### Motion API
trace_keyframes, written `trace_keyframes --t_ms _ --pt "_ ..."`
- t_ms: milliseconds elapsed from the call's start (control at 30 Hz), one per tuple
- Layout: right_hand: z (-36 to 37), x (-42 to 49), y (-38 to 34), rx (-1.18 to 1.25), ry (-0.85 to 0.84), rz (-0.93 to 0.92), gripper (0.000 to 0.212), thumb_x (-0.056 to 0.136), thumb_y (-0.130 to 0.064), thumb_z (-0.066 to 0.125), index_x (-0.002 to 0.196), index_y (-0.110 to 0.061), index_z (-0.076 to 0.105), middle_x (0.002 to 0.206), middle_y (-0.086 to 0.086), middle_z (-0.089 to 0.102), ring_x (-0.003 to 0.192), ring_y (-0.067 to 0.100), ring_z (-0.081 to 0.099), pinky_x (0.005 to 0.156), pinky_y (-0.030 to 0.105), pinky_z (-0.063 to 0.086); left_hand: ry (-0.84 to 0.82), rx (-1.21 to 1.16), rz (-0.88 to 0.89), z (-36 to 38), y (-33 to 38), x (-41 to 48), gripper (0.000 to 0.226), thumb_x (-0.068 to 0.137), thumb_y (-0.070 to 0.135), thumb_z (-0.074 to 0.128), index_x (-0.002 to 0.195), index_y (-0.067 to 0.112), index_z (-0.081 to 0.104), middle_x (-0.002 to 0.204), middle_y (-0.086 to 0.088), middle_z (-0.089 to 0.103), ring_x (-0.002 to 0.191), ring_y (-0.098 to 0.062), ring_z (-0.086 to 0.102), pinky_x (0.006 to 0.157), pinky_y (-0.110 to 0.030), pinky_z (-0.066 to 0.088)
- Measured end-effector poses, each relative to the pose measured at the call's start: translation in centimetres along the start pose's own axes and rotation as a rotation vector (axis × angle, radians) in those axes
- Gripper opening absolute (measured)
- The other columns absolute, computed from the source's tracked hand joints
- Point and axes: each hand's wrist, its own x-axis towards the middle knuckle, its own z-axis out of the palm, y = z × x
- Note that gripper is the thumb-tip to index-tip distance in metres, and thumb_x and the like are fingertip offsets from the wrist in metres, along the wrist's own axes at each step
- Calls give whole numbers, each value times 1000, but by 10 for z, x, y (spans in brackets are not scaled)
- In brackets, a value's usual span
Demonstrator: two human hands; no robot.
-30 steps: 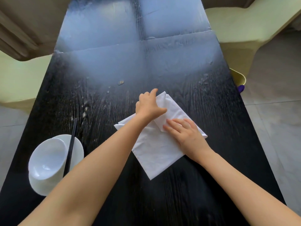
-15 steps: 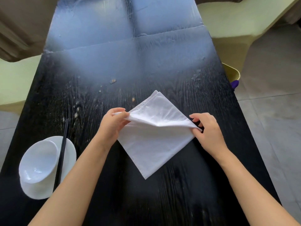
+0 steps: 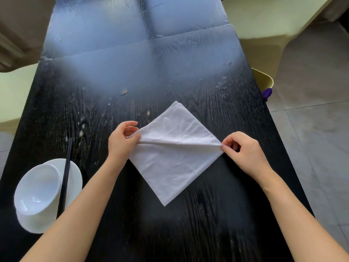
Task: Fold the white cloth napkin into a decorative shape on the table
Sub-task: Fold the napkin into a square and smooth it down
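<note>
Our left hand (image 3: 120, 142) pinches the napkin's (image 3: 175, 157) left corner, our right hand (image 3: 243, 150) its right corner; the napkin lies as a diamond mid-table (image 3: 188, 72), bowl (image 3: 37, 190) and chopsticks (image 3: 65, 178) at lower left

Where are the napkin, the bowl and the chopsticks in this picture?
napkin (image 3: 175, 165): head view, on its flat lower half.
bowl (image 3: 36, 189): head view, on its inside wall.
chopsticks (image 3: 65, 176): head view, on the middle of the shafts.
</note>
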Motion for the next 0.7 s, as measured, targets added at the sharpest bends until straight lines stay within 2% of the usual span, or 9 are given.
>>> trace_keyframes --t_ms 67,167,300,400,500,600,700 --pt "3 -3 -3 -50 63 48 9 80 -9 64 76 -17 63 75 -5 59 67 13 53 64 26 45 -4 64 70 2 -2 -4 32 78 5 64 104 24 63 90 5 65 85 -11 59 80 -23 46" --pt "3 -4 -8 -67 127 165 7 81 -10 60 77 -14 64 75 -2 63 69 15 56 64 28 45 -8 168 156 4 -4 -6 30 81 7 64 108 20 62 92 4 64 85 -10 57 72 -10 39" --pt "3 -3 -13 -62 180 294 8 82 -11 56 80 -12 64 74 2 65 71 20 58 63 28 43 -6 231 195 6 -8 -6 29 82 8 65 109 17 62 93 0 64 81 -10 56 68 -9 39" --pt "-5 1 -11 -44 82 352 12 80 -13 55 77 -16 66 73 0 68 73 19 63 67 31 50 -4 260 221 6 -11 -7 28 82 8 65 109 15 62 94 -1 63 80 -11 55 68 -8 38" --pt "-15 9 -10 96 28 415 19 83 -22 53 72 -14 67 67 0 70 66 15 68 73 38 56 8 268 233 7 -14 -8 27 83 9 64 110 15 63 94 -1 62 81 -12 55 68 -9 38" --pt "-17 24 -18 -14 -14 347 27 85 -36 59 76 -12 67 74 1 68 74 18 64 72 34 51 26 281 254 8 -15 -11 27 83 10 65 109 14 63 94 0 60 82 -12 55 70 -15 38" --pt "-13 41 -30 -156 -183 276 20 77 -36 69 81 -16 68 81 -3 64 79 16 59 74 34 50 43 278 267 11 -15 -13 26 83 10 65 109 14 63 92 1 58 81 -13 54 73 -19 38"
